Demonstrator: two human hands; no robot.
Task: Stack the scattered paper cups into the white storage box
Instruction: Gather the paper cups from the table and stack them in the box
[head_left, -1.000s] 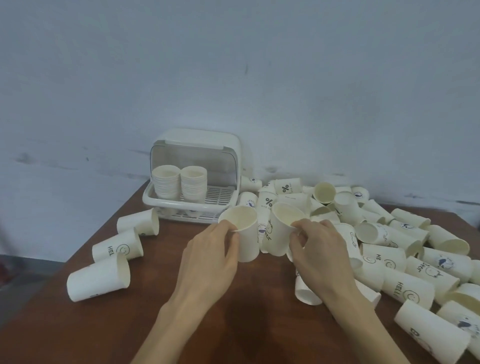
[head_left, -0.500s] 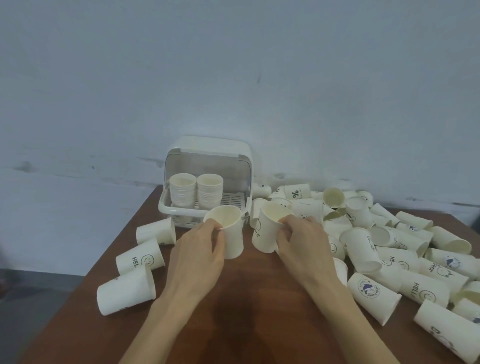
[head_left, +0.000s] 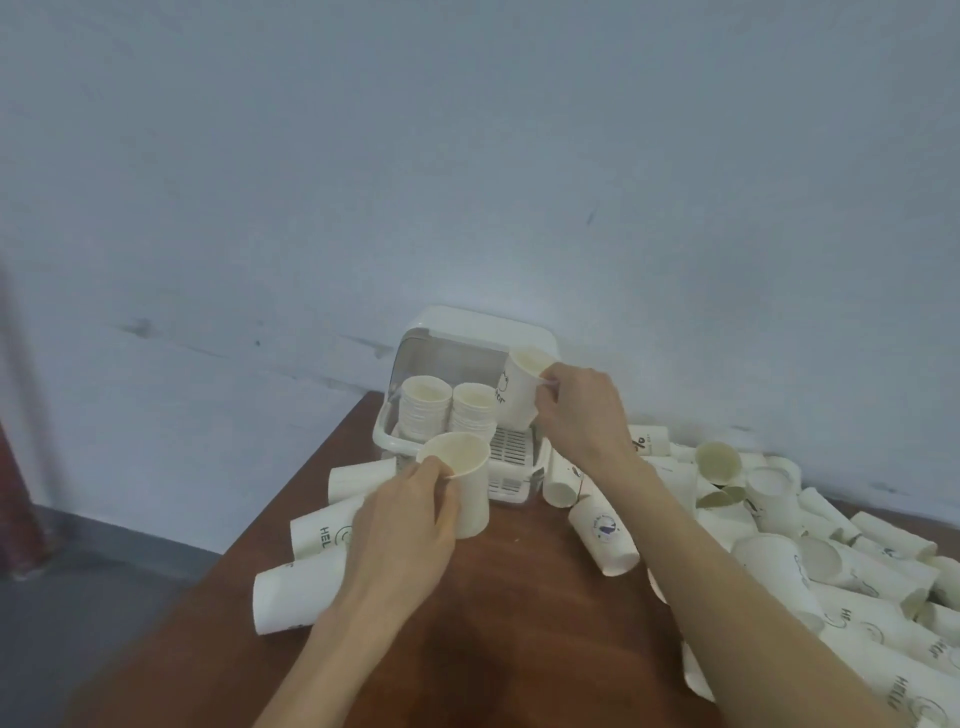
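Right hand (head_left: 582, 410) pinches a printed paper cup (head_left: 521, 391) at the rim, thumb and fingers curled on it, and holds it tilted, mouth up, above the white storage box (head_left: 530, 332), just to the right of the two stacks inside. Left hand (head_left: 410, 512) grips a second cup (head_left: 465, 483) by its rim, upright, low over the worktop (head_left: 519, 613) in front of the box.

Step in hand, as judged: nest the right-hand cup onto a stack.
1. Bring the cup upright before lowering it. A tilted base will catch on the top rim of the stack.
2. Centre the base over the right stack (head_left: 474, 413), the nearer of the two. The left stack (head_left: 426, 408) stands just beside it, so approach from above, not from the side.
3. Lower with light pressure only. Paper walls crush easily, and a firm push may topple the column.
4. Release once the cup seats, then follow with the left-hand cup.

Most of the task remains: a large heap of loose cups (head_left: 831, 566) covers the worktop to the right of the box, and three more cups (head_left: 317, 561) lie on their sides to its left.

Legible markings: "HEL" with a smiley outline on a left-side cup and "HELL" on a cup at the lower right edge; a "%" sign (head_left: 640, 443) on a cup behind the right wrist; a round blue emblem (head_left: 604, 526) on another, its text too small to read. Lettering on the held cup is not readable.
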